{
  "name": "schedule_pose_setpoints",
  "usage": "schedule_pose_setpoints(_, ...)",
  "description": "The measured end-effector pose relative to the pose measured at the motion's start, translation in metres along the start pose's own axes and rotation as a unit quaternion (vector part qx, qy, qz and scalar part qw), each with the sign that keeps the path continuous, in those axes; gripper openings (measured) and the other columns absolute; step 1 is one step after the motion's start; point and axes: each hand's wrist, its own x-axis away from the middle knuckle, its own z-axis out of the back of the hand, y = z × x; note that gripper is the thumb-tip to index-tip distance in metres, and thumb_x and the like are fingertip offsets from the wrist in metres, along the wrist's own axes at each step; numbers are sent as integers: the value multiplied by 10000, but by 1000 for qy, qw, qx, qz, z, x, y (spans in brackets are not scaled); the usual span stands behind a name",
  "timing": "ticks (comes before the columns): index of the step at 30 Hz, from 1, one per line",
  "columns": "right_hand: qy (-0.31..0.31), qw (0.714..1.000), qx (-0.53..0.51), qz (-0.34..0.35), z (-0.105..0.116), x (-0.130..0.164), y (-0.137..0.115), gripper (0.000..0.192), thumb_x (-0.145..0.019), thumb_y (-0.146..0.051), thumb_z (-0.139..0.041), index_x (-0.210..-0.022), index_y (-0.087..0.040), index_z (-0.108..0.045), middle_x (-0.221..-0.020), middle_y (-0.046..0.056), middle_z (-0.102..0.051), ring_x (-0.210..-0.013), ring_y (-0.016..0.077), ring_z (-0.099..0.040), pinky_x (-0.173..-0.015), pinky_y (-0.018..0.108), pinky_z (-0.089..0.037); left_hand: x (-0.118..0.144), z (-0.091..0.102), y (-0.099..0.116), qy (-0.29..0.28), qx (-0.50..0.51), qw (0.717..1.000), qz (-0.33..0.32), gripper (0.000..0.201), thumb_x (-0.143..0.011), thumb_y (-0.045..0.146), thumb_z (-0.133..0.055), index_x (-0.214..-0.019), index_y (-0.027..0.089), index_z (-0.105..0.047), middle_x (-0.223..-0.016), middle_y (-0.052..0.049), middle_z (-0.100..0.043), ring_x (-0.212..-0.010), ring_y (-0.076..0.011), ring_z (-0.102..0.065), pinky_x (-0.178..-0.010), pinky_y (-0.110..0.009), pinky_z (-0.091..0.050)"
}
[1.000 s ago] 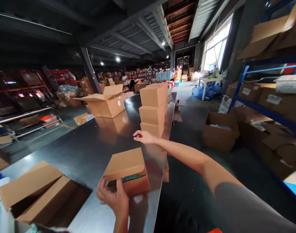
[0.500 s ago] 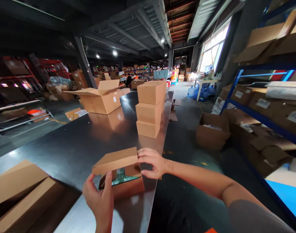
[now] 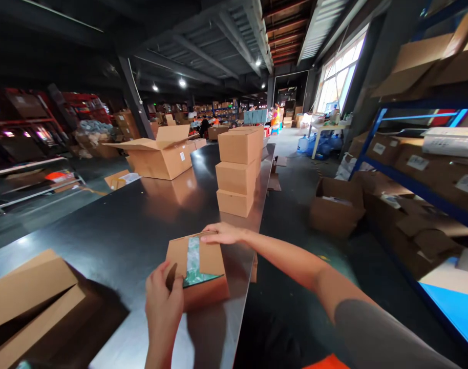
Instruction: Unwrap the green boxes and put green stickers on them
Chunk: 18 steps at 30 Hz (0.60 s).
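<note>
A small brown cardboard box point(image 3: 209, 287) sits near the front right edge of a shiny metal table point(image 3: 134, 225). Its top flaps are folded inward, leaving a gap where something green shows point(image 3: 192, 261). My left hand point(image 3: 163, 300) grips the box's near left corner, thumb on the left flap. My right hand point(image 3: 222, 234) lies flat on the far edge of the right flap, pressing it down.
Three stacked closed boxes point(image 3: 237, 171) stand further along the table's right edge. A large open carton point(image 3: 159, 154) sits at the far left of the table, another open carton point(image 3: 30, 302) at near left. Blue shelving point(image 3: 418, 169) with boxes lines the right; an open box point(image 3: 336, 205) rests on the floor.
The box's large lid flap, raised half a second ago, is now down. My right hand came back from the stack to the box and now presses its top flap.
</note>
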Motion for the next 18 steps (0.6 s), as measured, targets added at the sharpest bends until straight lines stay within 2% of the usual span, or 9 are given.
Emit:
schedule_pose_setpoints(2,-7,1000,5,3,0,-5,2,665,-875,-741,-508,-1241,-211,-675,-1105,90,-738,-990,269,-698,-815,356,-543,0,9,4,-39,-24,999,-4,414,-876,349,-464,-1227,154,-567,-1196,-152,-602,-1126,-316,-596,-931,-428,-489)
schedule_pose_setpoints(4,15,1000,24,13,-1,-3,-1,709,-843,-728,-575,-1303,-191,-631,-1207,142,-686,-1088,304,-652,-893,416,-508,3,15,9,-71,-72,995,-7,446,-884,371,-478,-1269,152,-537,-1209,-154,-600,-1085,-319,-617,-862,-414,-505)
schedule_pose_setpoints(6,57,997,44,36,-4,5,-8,741,-841,-674,-627,-1399,-193,-545,-1356,182,-584,-1249,337,-545,-1010,494,-417,9,18,16,-82,-137,987,-6,516,-901,453,-485,-1316,147,-504,-1214,-172,-589,-1000,-329,-642,-767,-407,-512)
schedule_pose_setpoints(8,75,990,68,100,-8,16,-15,721,-843,-625,-664,-1420,-217,-517,-1384,171,-555,-1296,330,-494,-1040,511,-358,18,19,27,-77,-195,978,-5,604,-917,552,-460,-1359,140,-470,-1213,-193,-583,-927,-342,-656,-714,-412,-505)
schedule_pose_setpoints(10,63,973,98,199,-10,25,-18,595,-859,-580,-676,-1339,-240,-589,-1327,131,-600,-1251,296,-528,-1013,474,-350,27,20,39,-74,-231,970,-4,644,-921,593,-445,-1376,137,-455,-1212,-198,-599,-919,-355,-665,-714,-420,-501)
schedule_pose_setpoints(13,67,936,137,317,-12,29,-17,414,-882,-523,-682,-1154,-210,-679,-1291,108,-629,-1261,271,-520,-1006,444,-306,36,26,56,-87,-242,966,19,586,-943,545,-437,-1369,144,-474,-1158,-168,-675,-972,-365,-680,-768,-421,-500)
schedule_pose_setpoints(15,73,913,156,369,-10,25,-15,409,-877,-536,-686,-1055,-168,-680,-1220,114,-663,-1247,269,-524,-999,429,-291,37,33,60,-92,-244,963,61,529,-982,481,-347,-1385,166,-480,-1059,-141,-724,-915,-367,-701,-780,-436,-500)
schedule_pose_setpoints(17,51,895,169,409,-6,19,-16,430,-903,-557,-641,-1036,-148,-652,-1108,103,-697,-1148,250,-576,-950,406,-313,34,40,55,-61,-261,958,103,541,-995,438,-248,-1426,188,-460,-983,-141,-741,-808,-380,-710,-746,-470,-508)
schedule_pose_setpoints(18,35,890,173,421,-5,15,-18,439,-924,-558,-608,-1065,-143,-635,-1073,94,-705,-1094,239,-596,-916,396,-326,32,43,50,-27,-273,957,95,554,-989,419,-233,-1446,186,-444,-1008,-158,-737,-806,-385,-709,-738,-484,-515)
